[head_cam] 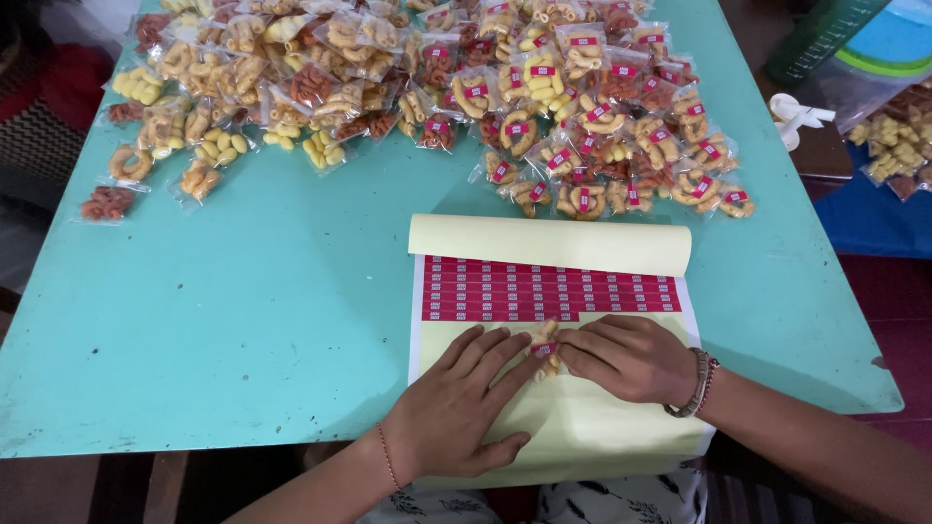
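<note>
Right now your two hands meet over a small clear snack packet (546, 351) that lies on the yellow sticker sheet (573, 427) at the near edge of the turquoise table (243, 311). Your left hand (456, 403) rests flat on the sheet, fingers spread, its index and middle fingertips reaching right to touch the packet's left side. Your right hand (626, 357) comes in from the right, fingers curled, and pinches the packet's right side where a red label sits on it. So the packet lies between the two hands, held by the fingertips of both, just near of the last row of red stickers (549, 291) left on the sheet. The sheet's top page is curled back on its far side.

On your right wrist you wear a beaded bracelet (701, 383); a thin red thread (388, 458) circles your left wrist.

Farther off, across the far half of the table, lies a big heap of filled packets: those on the far right (602, 116) carry red labels, those on the far left (223, 87) show none. Off the table's right edge sits a bag of loose snacks (893, 146).
</note>
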